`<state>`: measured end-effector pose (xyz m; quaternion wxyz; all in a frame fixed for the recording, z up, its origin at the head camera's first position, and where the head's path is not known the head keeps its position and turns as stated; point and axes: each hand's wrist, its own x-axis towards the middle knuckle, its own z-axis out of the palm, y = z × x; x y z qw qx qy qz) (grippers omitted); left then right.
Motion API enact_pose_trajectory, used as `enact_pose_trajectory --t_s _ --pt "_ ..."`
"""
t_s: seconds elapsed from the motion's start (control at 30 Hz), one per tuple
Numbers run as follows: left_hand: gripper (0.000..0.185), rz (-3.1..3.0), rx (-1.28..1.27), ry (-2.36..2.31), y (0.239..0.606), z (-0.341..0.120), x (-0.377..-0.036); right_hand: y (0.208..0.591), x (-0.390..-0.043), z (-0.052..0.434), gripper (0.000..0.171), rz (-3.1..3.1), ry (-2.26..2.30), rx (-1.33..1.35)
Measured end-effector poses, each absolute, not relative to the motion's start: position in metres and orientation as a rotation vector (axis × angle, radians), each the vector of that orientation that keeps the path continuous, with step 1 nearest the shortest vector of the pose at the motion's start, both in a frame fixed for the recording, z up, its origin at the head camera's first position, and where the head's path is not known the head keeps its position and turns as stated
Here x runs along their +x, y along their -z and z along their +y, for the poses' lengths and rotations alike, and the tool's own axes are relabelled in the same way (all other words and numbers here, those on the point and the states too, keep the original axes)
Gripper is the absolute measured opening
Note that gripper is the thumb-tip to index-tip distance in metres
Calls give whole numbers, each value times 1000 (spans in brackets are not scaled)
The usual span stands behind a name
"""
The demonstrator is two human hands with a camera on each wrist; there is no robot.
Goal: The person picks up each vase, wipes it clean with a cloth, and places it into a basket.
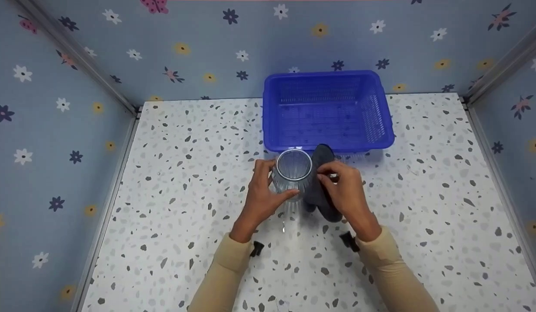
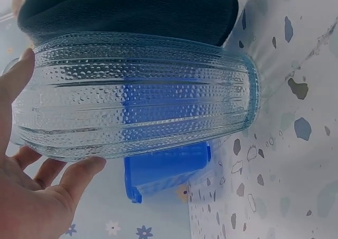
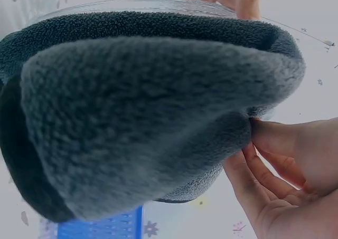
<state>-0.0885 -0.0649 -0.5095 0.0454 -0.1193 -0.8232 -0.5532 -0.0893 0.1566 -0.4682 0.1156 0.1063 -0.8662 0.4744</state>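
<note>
A clear ribbed glass (image 1: 292,173) stands upright on the speckled table, just in front of the blue basket (image 1: 382,138). My left hand (image 1: 263,190) grips its left side, thumb and fingers curled round it. In the left wrist view the glass (image 2: 137,94) fills the frame, with my fingers (image 2: 79,170) under it. A folded dark grey cloth (image 1: 320,182) lies against the right side of the glass. My right hand (image 1: 343,186) pinches the cloth. The right wrist view shows the fuzzy cloth (image 3: 142,112) close up, my fingers (image 3: 259,139) holding its edge.
The blue perforated basket (image 2: 163,170) sits at the back centre of the table and holds nothing I can see. Flowered blue walls (image 1: 56,130) close in the table on the left, right and back. The white speckled tabletop (image 1: 172,195) spreads out on both sides of my hands.
</note>
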Motion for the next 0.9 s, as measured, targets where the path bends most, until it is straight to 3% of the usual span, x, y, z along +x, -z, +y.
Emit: enact_pose_trajectory --t_s 0.6,0.9 --pt "85 -2524 -366 1674 511 -65 -90 532 -93 154 11 -2731 -1333 198" --pt "81 -2516 -363 1695 511 -65 -88 537 -91 153 10 -2711 -1317 189"
